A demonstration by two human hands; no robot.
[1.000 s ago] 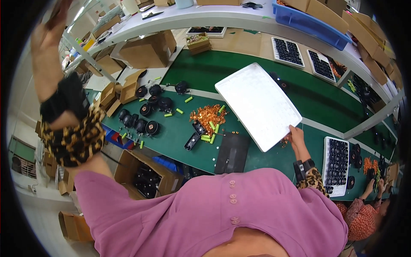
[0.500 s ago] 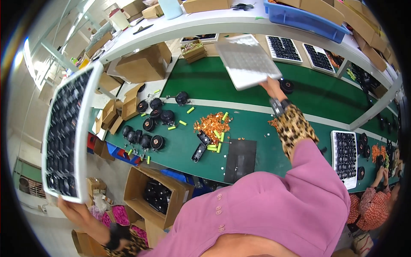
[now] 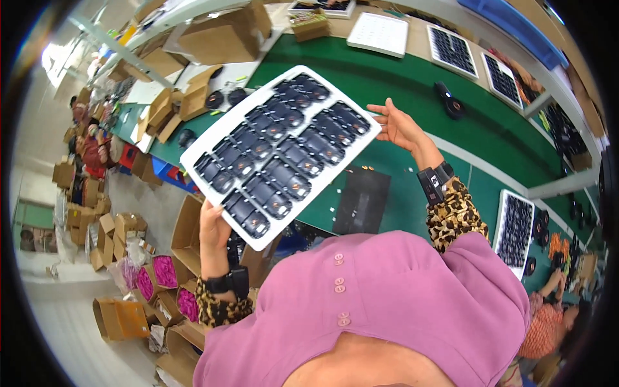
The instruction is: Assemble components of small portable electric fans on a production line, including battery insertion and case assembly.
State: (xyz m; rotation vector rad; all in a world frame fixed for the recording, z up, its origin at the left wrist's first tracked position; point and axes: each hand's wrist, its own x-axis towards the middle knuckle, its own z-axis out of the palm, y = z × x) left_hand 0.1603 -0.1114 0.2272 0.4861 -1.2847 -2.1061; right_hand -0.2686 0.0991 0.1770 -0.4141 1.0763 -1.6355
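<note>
A white tray [image 3: 282,205] filled with rows of black plastic parts [image 3: 294,177] is tilted in the air over the green bench. My left hand [image 3: 213,226] grips its near left corner, thumb along the rim. Beside the tray's right edge, my right hand [image 3: 401,131] is open with fingers spread, holding nothing; whether a fingertip touches the rim I cannot tell. At the back lies another white tray [image 3: 379,33], with no black parts showing on it. A black round part with a handle-like piece [image 3: 449,102] rests on the green surface past my right hand.
More filled trays [image 3: 452,50] stand along the back, and one [image 3: 514,233] lies at the right. A black mat [image 3: 362,201] is on the bench. Cardboard boxes [image 3: 117,319] crowd the floor at left. A co-worker [image 3: 545,326] sits at the far right.
My left hand has brought the filled tray from the far left to over the bench. My right hand has let go of the other white tray, which now lies at the back.
</note>
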